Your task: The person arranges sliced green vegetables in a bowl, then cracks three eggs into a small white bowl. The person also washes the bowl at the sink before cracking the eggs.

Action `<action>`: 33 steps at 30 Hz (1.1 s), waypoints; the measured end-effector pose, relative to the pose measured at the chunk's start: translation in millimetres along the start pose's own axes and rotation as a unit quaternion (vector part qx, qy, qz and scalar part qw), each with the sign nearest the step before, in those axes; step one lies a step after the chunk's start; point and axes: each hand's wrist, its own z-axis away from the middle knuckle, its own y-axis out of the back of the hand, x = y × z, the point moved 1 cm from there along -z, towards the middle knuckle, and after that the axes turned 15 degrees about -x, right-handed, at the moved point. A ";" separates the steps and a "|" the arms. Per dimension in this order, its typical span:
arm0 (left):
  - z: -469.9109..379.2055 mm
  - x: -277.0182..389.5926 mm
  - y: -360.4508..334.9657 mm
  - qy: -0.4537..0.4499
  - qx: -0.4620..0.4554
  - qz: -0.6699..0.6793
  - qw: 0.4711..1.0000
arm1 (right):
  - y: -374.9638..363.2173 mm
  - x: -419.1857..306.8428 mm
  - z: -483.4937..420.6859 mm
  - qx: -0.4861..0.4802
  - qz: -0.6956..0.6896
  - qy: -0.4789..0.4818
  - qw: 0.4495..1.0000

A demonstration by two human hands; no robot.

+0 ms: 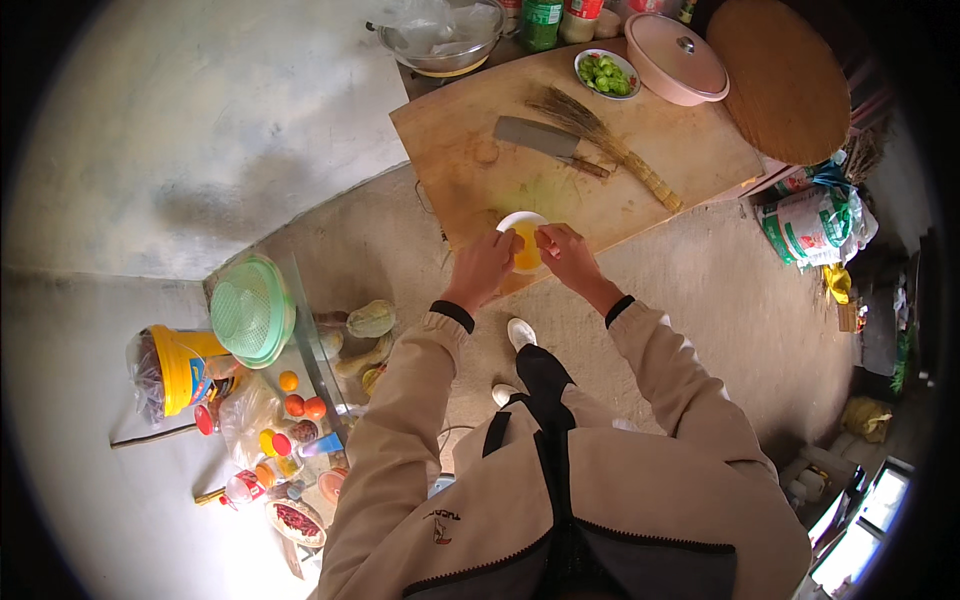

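A small white bowl (517, 219) holding yellow liquid (528, 253) that looks like raw egg stands at the near edge of a wooden board. My left hand (480, 262) is at the bowl's left side, its fingers curled by the rim. Opposite it, my right hand (568, 255) bends its fingers over the right side. Whether either hand grips the rim or something small cannot be made out. Beyond the bowl lies a cleaver (536, 136) with a wooden handle, beside a straw whisk brush (615, 146).
A bowl of sliced green vegetable (606, 75) and a pink lidded pot (675, 64) stand at the board's (450, 161) far side. A metal basin (442, 56) is beyond its left corner. A round wooden lid (780, 82) leans at right. Lower left, a shelf holds green baskets (253, 311) and jars.
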 end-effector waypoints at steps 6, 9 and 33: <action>5.2 -0.2 2.9 0.043 0.004 -0.014 0.999 | -5.2 -0.3 5.7 0.050 0.073 0.053 0.995; 16.3 -5.2 2.3 0.090 0.038 0.074 0.992 | -7.2 -8.6 8.1 0.011 -0.007 0.006 1.000; 427.0 23.0 -159.8 0.346 0.406 0.697 0.478 | -330.5 -137.5 114.6 -0.557 -0.087 0.186 0.805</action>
